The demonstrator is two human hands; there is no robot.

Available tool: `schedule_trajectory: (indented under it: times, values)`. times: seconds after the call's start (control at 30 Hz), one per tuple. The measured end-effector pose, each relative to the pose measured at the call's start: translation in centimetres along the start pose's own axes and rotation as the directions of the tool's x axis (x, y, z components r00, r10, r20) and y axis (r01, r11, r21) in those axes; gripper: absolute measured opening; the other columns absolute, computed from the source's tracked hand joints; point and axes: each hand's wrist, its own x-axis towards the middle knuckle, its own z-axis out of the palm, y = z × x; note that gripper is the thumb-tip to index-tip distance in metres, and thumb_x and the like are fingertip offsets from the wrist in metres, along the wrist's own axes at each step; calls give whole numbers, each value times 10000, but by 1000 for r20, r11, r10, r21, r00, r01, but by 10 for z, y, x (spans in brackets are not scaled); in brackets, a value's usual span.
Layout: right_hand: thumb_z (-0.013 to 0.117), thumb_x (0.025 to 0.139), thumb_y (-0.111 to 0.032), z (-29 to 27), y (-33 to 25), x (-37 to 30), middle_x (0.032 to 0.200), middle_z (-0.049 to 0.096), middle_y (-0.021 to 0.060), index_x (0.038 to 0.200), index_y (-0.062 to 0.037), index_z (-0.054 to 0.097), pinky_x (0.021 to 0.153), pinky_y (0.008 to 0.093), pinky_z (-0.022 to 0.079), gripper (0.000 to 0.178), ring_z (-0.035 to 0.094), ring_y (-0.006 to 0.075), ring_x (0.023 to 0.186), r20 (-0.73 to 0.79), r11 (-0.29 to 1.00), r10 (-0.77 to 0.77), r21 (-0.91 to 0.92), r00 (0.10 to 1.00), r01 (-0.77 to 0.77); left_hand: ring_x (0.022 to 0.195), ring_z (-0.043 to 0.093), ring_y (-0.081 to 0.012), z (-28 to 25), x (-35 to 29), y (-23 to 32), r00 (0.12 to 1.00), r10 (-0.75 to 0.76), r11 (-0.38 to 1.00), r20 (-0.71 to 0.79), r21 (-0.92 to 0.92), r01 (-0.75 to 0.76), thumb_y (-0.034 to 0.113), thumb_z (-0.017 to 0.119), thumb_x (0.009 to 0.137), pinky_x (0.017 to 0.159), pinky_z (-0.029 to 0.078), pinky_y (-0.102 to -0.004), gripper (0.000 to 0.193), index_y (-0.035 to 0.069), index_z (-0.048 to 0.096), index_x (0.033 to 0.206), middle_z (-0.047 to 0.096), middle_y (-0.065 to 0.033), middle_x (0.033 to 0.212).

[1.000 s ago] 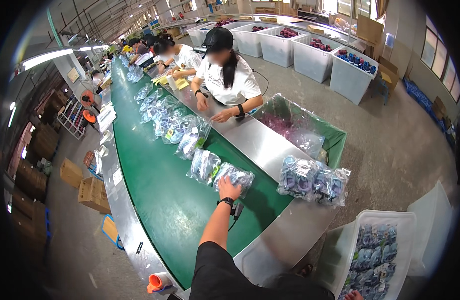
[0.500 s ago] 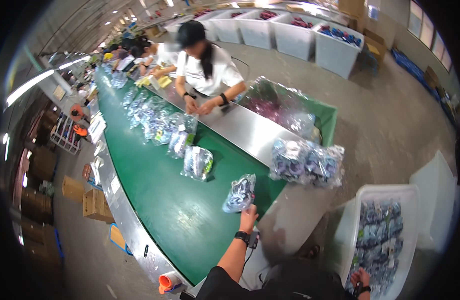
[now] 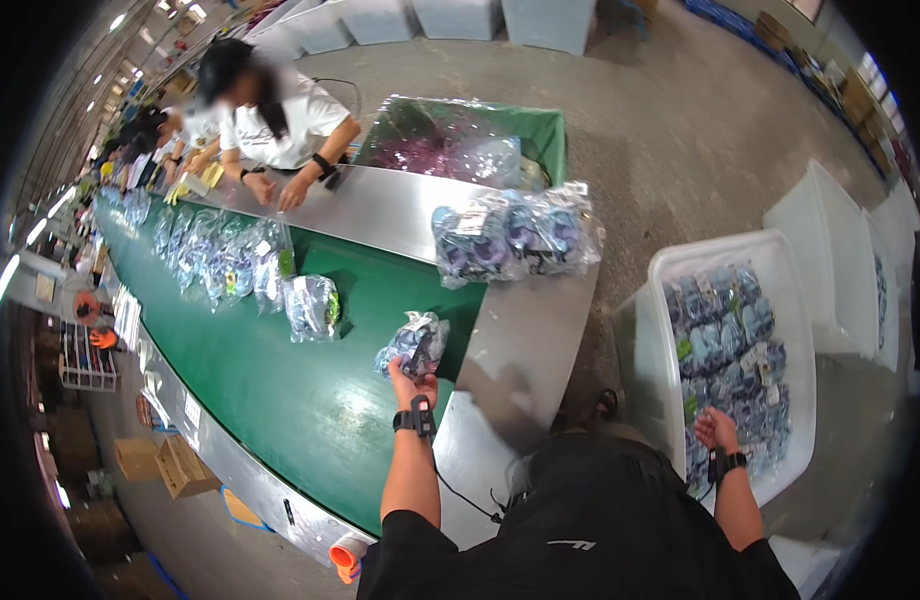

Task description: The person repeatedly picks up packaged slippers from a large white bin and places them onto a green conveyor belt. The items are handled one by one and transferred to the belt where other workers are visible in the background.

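Observation:
Over the green conveyor belt (image 3: 240, 400), my left hand (image 3: 416, 384) grips the lower end of a clear plastic bag (image 3: 416, 342) with blue and dark shoe-like items inside. My right hand (image 3: 717, 430) is low over a white bin (image 3: 802, 400), its fingers curled. Whether they hold anything is too small to tell. Rows of similar bagged bluish items (image 3: 725, 345) fill the bin beneath that hand. Another bag with a green patch (image 3: 313, 308) lies on the belt beyond my left hand, and several more bags (image 3: 225, 265) stretch away in a line.
A large bag of blue-purple shoe-like items (image 3: 515, 236) rests on the metal ledge (image 3: 400, 212). Behind it stands a green container (image 3: 546, 130) lined with plastic film. A co-worker in a white shirt (image 3: 285, 130) works across the belt. An orange-mouthed cup (image 3: 346, 556) sits at the near edge.
The view has swung right, showing more of the bin and my right arm. My left hand still holds the bag, which has tilted. The right hand remains at the bin.

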Motion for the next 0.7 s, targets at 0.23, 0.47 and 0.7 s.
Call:
schedule_trajectory:
  times: [0.23, 0.47, 0.7]
  values:
    - [580, 978, -289, 103, -51, -40, 932, 674, 69, 1166, -50, 586, 633, 249, 538, 304, 659, 125, 766, 401, 941, -180, -195, 898, 276, 724, 594, -223, 19, -106, -63, 910, -389, 904, 142, 250, 347, 478, 608, 824, 514, 456, -286, 475, 85, 587, 1088, 645, -79, 916]
    - [594, 900, -566, 186, -63, -70, 1151, 632, 102, 1326, -78, 501, 816, 335, 542, 654, 634, 190, 999, 811, 914, 97, -303, 577, 271, 804, 632, -213, 89, -194, -145, 770, -557, 700, 310, 675, 234, 409, 571, 898, 577, 446, -303, 338, 148, 593, 1112, 670, -26, 997]
    - [754, 841, -348, 158, -42, -66, 1172, 586, 51, 1331, -35, 464, 867, 282, 484, 650, 570, 103, 1028, 749, 981, -142, 19, 647, 193, 905, 654, -160, 140, -217, -223, 740, -580, 383, 340, 916, -120, 274, 590, 945, 636, 532, -282, 348, 81, 543, 1231, 662, -37, 1077]
